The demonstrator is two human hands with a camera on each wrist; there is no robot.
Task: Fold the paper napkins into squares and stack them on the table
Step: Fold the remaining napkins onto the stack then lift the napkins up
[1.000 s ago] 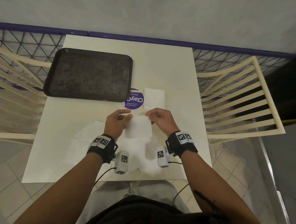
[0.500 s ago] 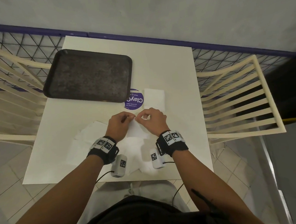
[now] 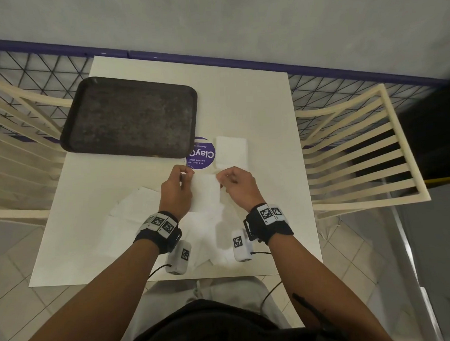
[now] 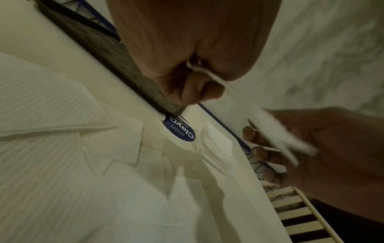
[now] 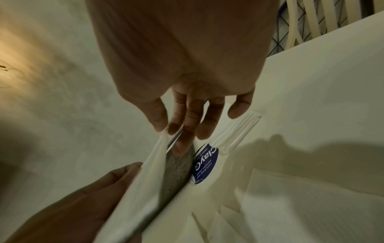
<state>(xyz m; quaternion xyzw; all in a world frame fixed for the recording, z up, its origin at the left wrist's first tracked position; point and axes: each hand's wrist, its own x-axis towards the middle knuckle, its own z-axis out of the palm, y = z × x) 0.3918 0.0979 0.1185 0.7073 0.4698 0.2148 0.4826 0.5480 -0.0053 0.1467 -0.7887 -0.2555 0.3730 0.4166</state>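
A white napkin [image 3: 205, 191] hangs above the table [image 3: 263, 131], held between both hands. My left hand [image 3: 188, 174] pinches its far left corner with thumb and forefinger, and the left wrist view shows that pinch [image 4: 194, 66] close up. My right hand [image 3: 220, 178] pinches the far right corner [image 5: 166, 131]. The sheet [image 5: 145, 177] runs edge-on between the hands and looks doubled over. A stack of folded square napkins [image 3: 231, 151] lies just beyond the hands. Several unfolded napkins [image 3: 134, 210] are spread on the table under and left of my wrists.
A dark empty tray [image 3: 128, 118] lies at the table's far left, and it overlaps a round purple sticker [image 3: 202, 156] next to the stack. Cream slatted chairs stand at the left [image 3: 14, 146] and the right [image 3: 362, 156]. A wire fence and a wall are beyond the table.
My hands came together at the napkin's top edge half a second ago and have now drawn a little apart again. The napkin stays held between them.
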